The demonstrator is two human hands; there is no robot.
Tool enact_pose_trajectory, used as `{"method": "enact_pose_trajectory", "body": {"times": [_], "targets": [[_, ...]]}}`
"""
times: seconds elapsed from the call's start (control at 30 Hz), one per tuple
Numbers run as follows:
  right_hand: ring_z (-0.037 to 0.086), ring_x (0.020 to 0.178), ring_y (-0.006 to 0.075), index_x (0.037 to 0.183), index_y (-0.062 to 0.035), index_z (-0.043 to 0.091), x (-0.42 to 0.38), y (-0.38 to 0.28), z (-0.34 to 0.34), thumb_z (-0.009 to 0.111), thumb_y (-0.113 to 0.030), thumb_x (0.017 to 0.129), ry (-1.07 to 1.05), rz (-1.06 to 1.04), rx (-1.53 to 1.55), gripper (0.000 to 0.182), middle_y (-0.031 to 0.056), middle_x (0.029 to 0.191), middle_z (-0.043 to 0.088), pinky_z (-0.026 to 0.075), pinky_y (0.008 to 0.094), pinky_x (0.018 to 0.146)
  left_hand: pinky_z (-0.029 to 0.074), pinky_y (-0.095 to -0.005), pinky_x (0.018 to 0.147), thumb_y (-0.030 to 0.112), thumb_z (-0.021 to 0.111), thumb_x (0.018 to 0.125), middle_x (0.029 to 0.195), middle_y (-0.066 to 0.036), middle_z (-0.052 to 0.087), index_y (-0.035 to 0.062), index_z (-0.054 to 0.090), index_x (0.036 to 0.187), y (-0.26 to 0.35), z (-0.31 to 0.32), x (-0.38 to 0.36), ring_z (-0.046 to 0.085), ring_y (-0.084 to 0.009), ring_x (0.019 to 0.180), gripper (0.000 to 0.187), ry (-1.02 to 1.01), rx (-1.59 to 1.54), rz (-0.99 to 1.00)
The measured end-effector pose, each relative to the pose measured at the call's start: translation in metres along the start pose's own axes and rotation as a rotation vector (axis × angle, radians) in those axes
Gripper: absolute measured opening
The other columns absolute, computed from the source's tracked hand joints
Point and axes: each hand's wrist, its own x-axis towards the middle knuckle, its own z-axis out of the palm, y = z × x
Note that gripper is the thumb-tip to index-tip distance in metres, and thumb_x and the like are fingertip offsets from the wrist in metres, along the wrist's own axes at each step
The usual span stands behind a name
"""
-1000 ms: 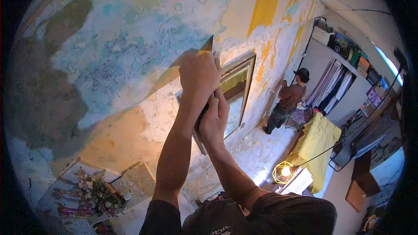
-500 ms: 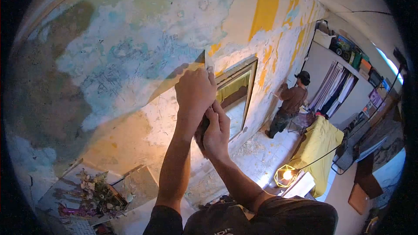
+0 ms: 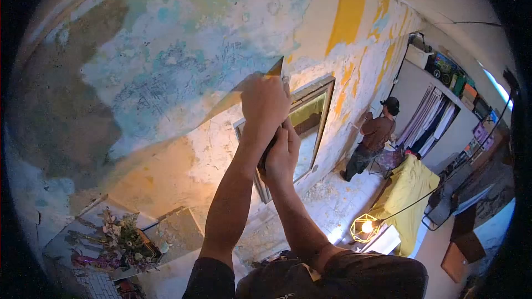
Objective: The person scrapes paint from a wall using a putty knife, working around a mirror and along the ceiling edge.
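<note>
Both my hands grip one scraper (image 3: 279, 68), its blade up against the peeling wall (image 3: 183, 72). My left hand (image 3: 265, 98) is closed around it near the blade, knuckles toward the wall. Lower down, my right hand (image 3: 282, 154) wraps around the dark handle (image 3: 267, 154). Most of the tool is hidden behind my fingers. Around the blade the wall shows white and blue patches, with yellow paint strips further right. A framed opening or mirror (image 3: 324, 112) sits on the wall just behind my hands.
Another person (image 3: 378, 135) stands at the same wall further right. A lit caged lamp (image 3: 364, 227) hangs beside a yellow-draped piece of furniture (image 3: 407, 199). Flowers (image 3: 126, 238) lie below left. Debris (image 3: 321, 191) litters the floor, and clothes (image 3: 429, 119) hang at the back.
My hands and the scraper have moved right and slightly up along the wall, both still gripping. The whole view has shifted a little, showing more of the frame's left side.
</note>
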Motion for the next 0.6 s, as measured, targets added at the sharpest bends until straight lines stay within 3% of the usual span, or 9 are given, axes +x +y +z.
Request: {"method": "enact_pose_trajectory", "body": {"times": [0.07,0.13,0.2,0.37,0.43,0.47,0.6], "targets": [[0.046,0.056,0.0027,0.117,0.0029,0.055,-0.004,-0.007,-0.001,0.034,-0.012,0.101,0.003,0.028,0.055,0.031,0.0006,0.073,0.058,0.037,0.0204,0.049,0.055,-0.0468,0.067,0.031,0.056,0.09,0.08,-0.019,0.067,0.0026,0.07,0.083,0.004,-0.006,0.003,0.069,-0.0351,0.075,0.032,-0.051,-0.006,-0.009],[0.047,0.057,0.0031,0.117,0.0031,0.055,-0.013,-0.023,-0.003,0.034,-0.012,0.101,0.006,0.048,0.118,0.031,0.0013,0.074,0.059,0.038,0.0206,0.05,0.052,-0.0527,0.076,0.039,0.048,0.095,0.088,-0.025,0.066,-0.0006,0.067,0.089,0.003,-0.016,-0.007,0.066,-0.0419,0.085,0.045,-0.143,-0.001,-0.046],[0.048,0.062,0.0036,0.116,0.004,0.055,-0.022,-0.036,-0.01,0.034,-0.012,0.101,-0.121,0.236,0.033,0.03,0.0024,0.077,0.061,0.039,0.0211,0.054,0.053,-0.0528,0.076,0.039,0.048,0.095,0.086,-0.025,0.067,-0.0009,0.067,0.089,0.0,-0.016,-0.018,0.066,-0.042,0.084,0.045,-0.091,0.001,-0.067],[0.045,0.05,0.0031,0.115,0.0028,0.055,-0.007,-0.014,-0.003,0.036,-0.012,0.101,-0.024,0.181,0.113,0.028,-0.0008,0.069,0.056,0.035,0.0207,0.043,0.053,-0.053,0.075,0.037,0.051,0.094,0.086,-0.025,0.066,-0.0007,0.067,0.088,0.001,-0.003,0.001,0.066,-0.0415,0.085,0.042,-0.084,-0.033,-0.046],[0.043,0.045,0.0028,0.113,0.0014,0.056,-0.002,-0.013,0.002,0.036,-0.012,0.102,0.042,0.068,0.068,0.026,-0.002,0.065,0.053,0.032,0.0209,0.039,0.053,-0.0529,0.075,0.035,0.051,0.094,0.086,-0.026,0.066,0.0,0.068,0.088,0.006,-0.012,-0.001,0.066,-0.0413,0.085,0.04,-0.093,-0.057,-0.08],[0.064,0.086,0.0144,0.121,0.0052,0.052,-0.008,-0.025,-0.004,0.032,-0.009,0.102,-0.053,0.218,0.163,0.031,0.0117,0.104,0.064,0.053,0.0264,0.073,0.053,-0.0532,0.074,0.036,0.051,0.094,0.085,-0.026,0.066,-0.0003,0.067,0.087,0.005,-0.013,-0.005,0.066,-0.0417,0.083,0.04,-0.07,-0.039,-0.059],[0.063,0.08,0.0129,0.126,0.0048,0.05,-0.003,-0.016,-0.012,0.034,-0.009,0.102,-0.121,0.192,0.127,0.033,0.0093,0.1,0.064,0.052,0.0256,0.067,0.053,-0.0545,0.072,0.037,0.05,0.095,0.083,-0.026,0.066,-0.0012,0.067,0.086,-0.002,-0.008,-0.003,0.066,-0.0435,0.08,0.043,-0.013,-0.07,-0.018]]}}
